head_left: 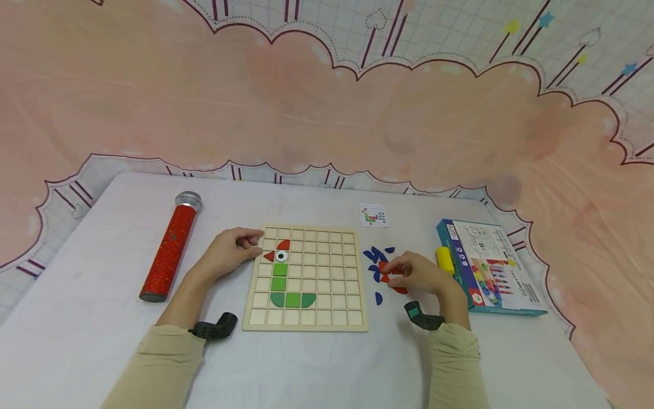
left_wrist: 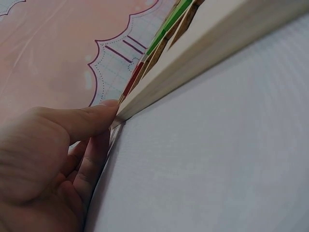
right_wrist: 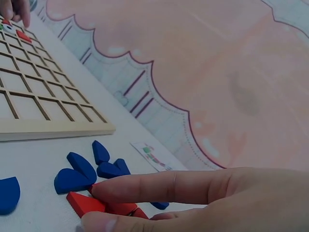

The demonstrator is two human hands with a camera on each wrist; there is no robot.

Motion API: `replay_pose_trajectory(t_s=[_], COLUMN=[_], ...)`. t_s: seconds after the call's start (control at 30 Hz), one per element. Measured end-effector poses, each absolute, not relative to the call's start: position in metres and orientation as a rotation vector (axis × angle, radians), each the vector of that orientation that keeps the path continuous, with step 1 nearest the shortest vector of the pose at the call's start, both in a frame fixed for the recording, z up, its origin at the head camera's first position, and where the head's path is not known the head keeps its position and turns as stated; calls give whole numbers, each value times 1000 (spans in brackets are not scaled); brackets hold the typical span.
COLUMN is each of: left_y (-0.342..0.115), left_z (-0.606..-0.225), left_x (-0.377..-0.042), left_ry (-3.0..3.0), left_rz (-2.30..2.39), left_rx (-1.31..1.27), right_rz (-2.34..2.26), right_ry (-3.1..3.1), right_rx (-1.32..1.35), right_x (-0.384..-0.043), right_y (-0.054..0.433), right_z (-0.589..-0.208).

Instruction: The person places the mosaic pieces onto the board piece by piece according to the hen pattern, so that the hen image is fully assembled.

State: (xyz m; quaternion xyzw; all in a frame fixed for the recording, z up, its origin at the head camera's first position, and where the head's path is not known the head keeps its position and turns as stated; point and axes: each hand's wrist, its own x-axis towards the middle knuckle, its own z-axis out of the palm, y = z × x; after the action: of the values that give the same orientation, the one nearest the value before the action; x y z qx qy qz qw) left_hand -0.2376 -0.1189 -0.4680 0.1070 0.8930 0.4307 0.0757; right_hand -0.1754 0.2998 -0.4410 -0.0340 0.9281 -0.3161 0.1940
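Note:
A square wooden grid board (head_left: 305,328) lies on the table. Set in its cells are a red quarter-round piece (head_left: 283,245), a red triangle (head_left: 269,257), a white tile with a black eye (head_left: 281,256), green squares (head_left: 279,284) and green quarter-rounds (head_left: 309,300). My left hand (head_left: 232,250) touches the board's upper left edge with thumb and forefinger tips. My right hand (head_left: 419,272) is at the loose pieces right of the board, its straight forefinger and thumb spread around a red triangle (right_wrist: 82,204). Blue petal-shaped pieces (right_wrist: 75,179) lie beside its fingertips.
A small pattern card (head_left: 373,215) lies behind the loose pieces. To the right are a yellow cylinder (head_left: 445,260) and a teal-edged game box (head_left: 495,264). A red glittery microphone (head_left: 171,247) lies left of my left arm. A single blue piece (head_left: 378,298) sits nearer me.

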Motion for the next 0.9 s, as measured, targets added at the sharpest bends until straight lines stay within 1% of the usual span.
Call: replay_pose_trajectory(t_s=[0.37,0.63,0.9], left_y=[-118,-119,-119], left_z=[-470,-470,-469], left_x=[-238,-238,-237], left_ry=[2676,2683,2682], left_rz=[1315,1307,1303], left_rx=[326,329,334], right_rz=[-815,-774,-759], right_ry=[2621,2637,2640], right_rx=[-78,-125,-86], right_x=[-176,-177,-176], right_y=[293,292,288], right_z=[-440,-439,-434])
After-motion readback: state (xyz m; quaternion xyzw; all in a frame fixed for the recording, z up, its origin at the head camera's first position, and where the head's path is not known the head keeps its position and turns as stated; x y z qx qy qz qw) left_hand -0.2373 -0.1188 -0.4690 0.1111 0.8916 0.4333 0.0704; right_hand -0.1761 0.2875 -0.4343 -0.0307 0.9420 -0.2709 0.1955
